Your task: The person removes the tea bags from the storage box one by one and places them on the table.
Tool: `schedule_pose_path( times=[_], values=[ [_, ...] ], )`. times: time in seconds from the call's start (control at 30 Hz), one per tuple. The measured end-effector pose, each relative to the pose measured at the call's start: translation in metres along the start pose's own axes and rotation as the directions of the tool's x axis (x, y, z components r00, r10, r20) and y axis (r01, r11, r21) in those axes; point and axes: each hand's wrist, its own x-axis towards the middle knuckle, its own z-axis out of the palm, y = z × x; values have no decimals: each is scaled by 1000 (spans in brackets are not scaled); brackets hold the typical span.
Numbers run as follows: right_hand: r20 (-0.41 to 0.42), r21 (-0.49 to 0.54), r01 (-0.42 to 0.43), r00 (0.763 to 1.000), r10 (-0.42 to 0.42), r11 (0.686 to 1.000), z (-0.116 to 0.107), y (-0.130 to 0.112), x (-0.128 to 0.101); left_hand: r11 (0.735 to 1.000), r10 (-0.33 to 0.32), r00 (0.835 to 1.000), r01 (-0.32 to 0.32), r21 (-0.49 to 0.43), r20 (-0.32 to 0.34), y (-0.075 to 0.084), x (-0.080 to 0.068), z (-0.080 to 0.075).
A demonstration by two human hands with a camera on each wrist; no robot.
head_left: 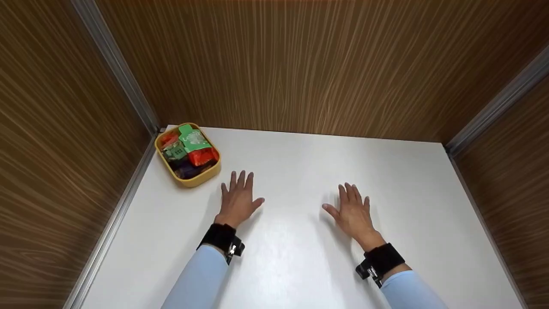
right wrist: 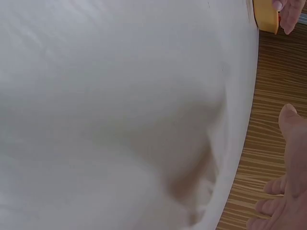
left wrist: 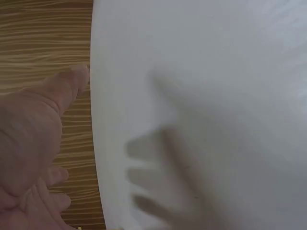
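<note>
Head view: a smooth white rectangular tabletop (head_left: 300,171) is enclosed at the back and on both sides by brown wood-grain wall panels (head_left: 274,64) joined with grey metal corner strips (head_left: 118,68). The person's left hand (head_left: 237,200) lies palm down on the tabletop with its fingers straight and slightly spread, thumb out to the side; it holds nothing. The right hand (head_left: 353,211) lies palm down in the same way, fingers extended and lightly fanned, also holding nothing. The two hands are well apart, each near the middle of the surface. Each wrist bears a black strap with a small camera (head_left: 223,238), and pale blue sleeves (head_left: 198,274) cover the forearms.

An oval yellow tray with a raised rim (head_left: 206,176) stands in the far left corner of the tabletop, near the left wall and just beyond the left hand, apart from its fingertips. The tray is filled with small wrapped packets, among them a green packet (head_left: 194,138) lying on top, red-orange packets (head_left: 201,156) and dark ones beneath.

Left wrist view: the left hand (left wrist: 29,143) appears at the frame's left edge with thumb extended, and its finger shadows fall on the white surface. Right wrist view: the right hand (right wrist: 285,191) shows at the lower right, thumb out; the yellow tray (right wrist: 265,17) is seen at the top edge.
</note>
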Motion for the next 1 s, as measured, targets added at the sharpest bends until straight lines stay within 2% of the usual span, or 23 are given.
schedule_pose_path(
  times=[0.07,0.13,0.2,0.27,0.3,0.37,0.43,0.53,0.6,0.7,0.77,0.83,1.0],
  values=[
    [-10,6,0,1000,0,1000,0,1,-3,1000,-13,996,11,-25,-86,-5,-3,-6],
    [-14,13,0,1000,0,1000,0,2,-6,998,-35,979,25,-51,-201,-16,-7,-14],
    [-13,26,-2,1000,2,1000,0,1,-9,996,-72,947,53,-70,-313,-33,-12,-23],
    [-13,36,-3,1000,3,999,1,0,-10,990,-139,913,117,-80,-385,-52,-17,-32],
    [-15,41,-3,1000,3,999,1,-1,-10,984,-177,898,155,-87,-403,-63,-19,-36],
    [-18,49,1,1000,0,999,3,-4,-9,967,-255,879,236,-97,-403,-83,-23,-43],
    [-17,52,3,1000,-2,999,4,-6,-8,946,-324,872,309,-98,-366,-101,-25,-48],
    [-5,54,5,1000,-4,999,6,-9,-7,933,-360,876,346,-100,-322,-120,-26,-50],
    [0,56,3,1000,-3,998,8,-10,-7,936,-351,880,335,-106,-321,-128,-26,-49],
    [-8,60,4,1000,-4,998,8,-10,-7,950,-313,881,288,-124,-355,-130,-24,-45],
    [-12,64,2,1000,-1,998,8,-10,-6,960,-279,881,249,-127,-383,-126,-22,-40],
    [-10,67,-3,1000,4,998,8,-11,-6,970,-242,890,212,-119,-386,-118,-21,-34],
    [-3,71,-13,1000,13,997,8,-14,-4,988,-141,938,115,-100,-316,-80,-17,-16]
  ],
)
